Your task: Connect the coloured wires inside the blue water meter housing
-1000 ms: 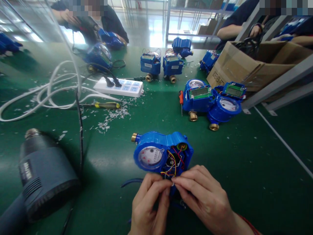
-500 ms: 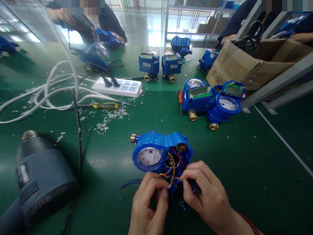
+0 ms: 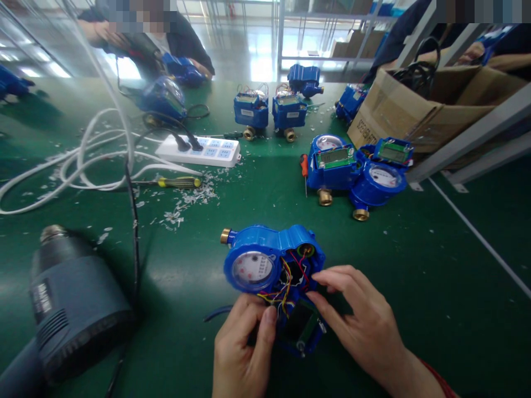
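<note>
In front of me on the green table lies a blue water meter [image 3: 253, 235] with a round dial and a brass end at its left. Its side housing is uncovered, and red, yellow and white wires [image 3: 287, 279] come out of it. A circuit board [image 3: 299, 326] in a blue cover hangs at the housing's near side. My left hand [image 3: 245, 342] pinches wires between thumb and forefinger just below the dial. My right hand [image 3: 357, 315] is at the housing's right edge, thumb and forefinger apart, with nothing seen between them.
A heat gun [image 3: 78, 298] lies at left, its black cable beside it. Farther back are a power strip [image 3: 215, 152], a yellow screwdriver [image 3: 180, 182], an orange-handled screwdriver [image 3: 304, 166] and several other meters [image 3: 334, 166]. A cardboard box [image 3: 398, 110] stands at right. People sit across the table.
My right hand has let go of the wires and its fingers have parted, moving slightly right. My left hand has shifted a little left, still pinching wires. More of the circuit board shows.
</note>
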{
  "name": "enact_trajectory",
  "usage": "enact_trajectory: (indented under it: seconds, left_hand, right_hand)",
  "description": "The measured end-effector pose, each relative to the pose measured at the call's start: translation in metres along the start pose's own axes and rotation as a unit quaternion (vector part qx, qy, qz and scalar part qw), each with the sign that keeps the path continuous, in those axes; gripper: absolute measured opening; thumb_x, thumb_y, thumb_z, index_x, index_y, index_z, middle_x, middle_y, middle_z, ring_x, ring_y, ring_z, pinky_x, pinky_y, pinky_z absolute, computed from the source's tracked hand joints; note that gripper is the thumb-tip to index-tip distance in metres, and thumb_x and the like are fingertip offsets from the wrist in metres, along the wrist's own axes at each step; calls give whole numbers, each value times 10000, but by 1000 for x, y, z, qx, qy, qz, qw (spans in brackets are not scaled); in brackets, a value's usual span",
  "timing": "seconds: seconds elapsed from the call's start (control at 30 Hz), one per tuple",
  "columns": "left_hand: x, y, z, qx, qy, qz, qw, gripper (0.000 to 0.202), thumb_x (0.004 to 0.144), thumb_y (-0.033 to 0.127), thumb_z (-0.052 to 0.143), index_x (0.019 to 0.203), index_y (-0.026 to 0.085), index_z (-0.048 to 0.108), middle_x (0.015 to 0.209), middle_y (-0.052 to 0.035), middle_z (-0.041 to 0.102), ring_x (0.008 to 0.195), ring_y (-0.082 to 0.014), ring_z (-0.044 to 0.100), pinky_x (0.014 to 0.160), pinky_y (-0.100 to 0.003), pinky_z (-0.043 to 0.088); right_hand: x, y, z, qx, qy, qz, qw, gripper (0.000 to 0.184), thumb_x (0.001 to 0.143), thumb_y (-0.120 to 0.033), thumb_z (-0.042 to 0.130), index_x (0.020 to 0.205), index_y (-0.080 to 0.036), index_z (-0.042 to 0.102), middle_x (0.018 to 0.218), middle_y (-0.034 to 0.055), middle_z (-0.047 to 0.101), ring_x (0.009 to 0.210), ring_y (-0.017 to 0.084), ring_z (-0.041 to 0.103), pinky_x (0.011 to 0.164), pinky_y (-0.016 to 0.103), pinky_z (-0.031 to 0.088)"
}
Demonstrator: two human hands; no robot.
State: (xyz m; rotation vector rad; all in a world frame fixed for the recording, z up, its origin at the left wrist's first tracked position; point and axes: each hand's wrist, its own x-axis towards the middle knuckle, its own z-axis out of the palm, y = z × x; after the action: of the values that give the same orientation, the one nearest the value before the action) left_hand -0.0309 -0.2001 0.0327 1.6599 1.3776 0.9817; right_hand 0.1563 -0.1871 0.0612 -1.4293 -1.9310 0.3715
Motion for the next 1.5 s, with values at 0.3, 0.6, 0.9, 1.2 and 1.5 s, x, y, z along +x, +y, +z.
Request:
enact_trajectory:
  seconds: [0.3, 0.6, 0.9, 1.2, 1.5]
  left_hand:
    - [1, -3, 0, 130, 96, 143, 976, 320, 806, 78, 543, 1112, 168, 520, 885, -27, 516, 691, -73, 521, 624, -162, 456]
    - [4, -5, 0, 128, 93, 147, 976, 159, 800, 80, 541, 933, 166, 556, 880, -17, 599, 784, -87, 592, 730, -153, 470]
    - [-8, -4, 7, -50, 148, 3, 988, 194, 755, 130, 618, 927, 203, 565, 832, 12, 627, 758, -104, 627, 670, -159, 517]
    - [-11, 1, 10, -29, 179, 5, 983, 282, 736, 124, 645, 989, 187, 538, 814, 7, 617, 686, -85, 622, 620, -137, 524]
    - [-7, -3, 2, 137, 111, 179, 968, 298, 754, 21, 585, 1020, 151, 560, 921, -46, 611, 838, -118, 605, 744, -209, 511]
  right_hand:
    - [16, -16, 10, 17, -90, -76, 993, 93, 860, -187, 542, 920, -195, 612, 794, 20, 627, 709, 150, 563, 649, 294, 428]
    - [19, -19, 17, -9, -171, -40, 984, 129, 873, -237, 513, 982, -236, 583, 868, 12, 630, 803, 183, 564, 729, 330, 420]
    - [21, -21, 16, 6, -174, -25, 984, 85, 871, -235, 522, 926, -249, 584, 854, -9, 638, 785, 163, 573, 715, 304, 396]
    - [20, -18, 14, 4, -160, -70, 985, 69, 857, -227, 543, 854, -231, 612, 804, -12, 637, 738, 146, 576, 673, 289, 378]
    - [20, -17, 15, 14, -149, -73, 986, 75, 832, -196, 550, 800, -215, 615, 775, -15, 611, 716, 125, 557, 662, 272, 373]
